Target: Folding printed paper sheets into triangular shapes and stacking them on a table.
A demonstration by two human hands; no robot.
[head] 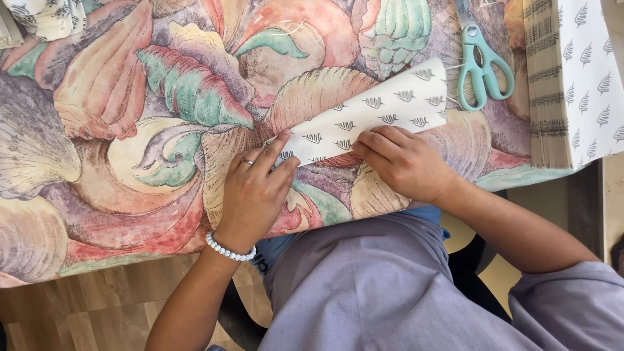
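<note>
A folded piece of white paper with small grey leaf prints (383,107) lies slanted on the table, over a cloth with large shell patterns (130,117). My left hand (257,192), with a ring and a white bead bracelet, presses flat on the paper's lower left end, fingers apart. My right hand (403,162) rests on the paper's lower edge near its middle, fingers curled and pressing down on the fold.
Teal-handled scissors (482,65) lie on the cloth at the upper right. A stack of the same printed sheets (575,78) sits at the right edge. More patterned material (45,16) shows at the top left. The wooden floor (97,312) lies below the table's near edge.
</note>
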